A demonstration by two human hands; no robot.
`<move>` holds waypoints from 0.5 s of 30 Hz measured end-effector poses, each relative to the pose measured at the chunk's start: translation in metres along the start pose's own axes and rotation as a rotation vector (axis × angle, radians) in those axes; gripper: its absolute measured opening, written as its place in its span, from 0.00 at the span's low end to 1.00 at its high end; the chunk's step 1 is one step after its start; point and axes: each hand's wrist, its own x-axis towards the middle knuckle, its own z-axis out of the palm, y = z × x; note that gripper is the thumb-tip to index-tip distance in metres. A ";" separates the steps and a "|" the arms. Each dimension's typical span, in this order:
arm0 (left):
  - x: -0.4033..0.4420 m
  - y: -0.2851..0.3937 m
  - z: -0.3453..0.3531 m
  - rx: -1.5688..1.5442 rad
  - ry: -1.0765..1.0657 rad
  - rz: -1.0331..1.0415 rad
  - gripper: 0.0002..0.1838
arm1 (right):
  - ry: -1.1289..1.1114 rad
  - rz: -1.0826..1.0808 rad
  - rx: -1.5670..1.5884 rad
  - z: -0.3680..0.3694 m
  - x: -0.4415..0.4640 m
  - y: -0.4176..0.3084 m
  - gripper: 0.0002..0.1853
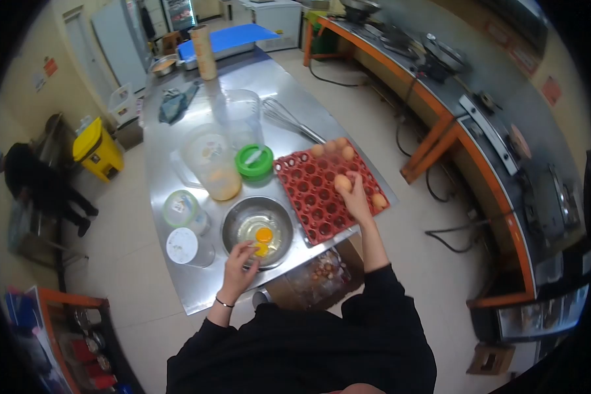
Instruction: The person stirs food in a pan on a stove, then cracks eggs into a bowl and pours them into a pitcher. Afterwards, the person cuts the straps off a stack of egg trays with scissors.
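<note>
A: Any readable text?
B: No. Too small or blurred.
A: Where's the print, at least?
B: Coloured label on the green-rimmed tub (181, 208). Printed patch on the large clear container (210, 154) near it. Markings along the upright tan tube (204, 56). Can't resolve letters or digits on any.
A: White lid (182, 245)?
B: Faint marks, illegible.
A: Walls?
B: Orange notice (50, 65) on left wall, reddish notice (552, 90) on right. Wording on both illegible.

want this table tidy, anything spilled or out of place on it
Only the cloth looks untidy: it lies crumpled near the far left edge of the table. No clear spill shows around the bowl.
</note>
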 end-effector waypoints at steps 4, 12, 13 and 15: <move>0.010 -0.001 0.005 0.007 0.003 0.032 0.13 | 0.110 0.200 -0.104 -0.044 -0.102 0.007 0.23; 0.023 0.021 0.028 -0.034 -0.016 0.124 0.12 | 0.331 0.036 -0.348 -0.011 -0.144 0.045 0.24; 0.023 0.022 0.029 -0.020 -0.015 0.143 0.12 | 0.318 0.049 -0.362 -0.007 -0.143 0.054 0.23; 0.021 0.025 0.029 -0.034 -0.015 0.132 0.12 | 0.291 0.082 -0.390 -0.001 -0.146 0.075 0.23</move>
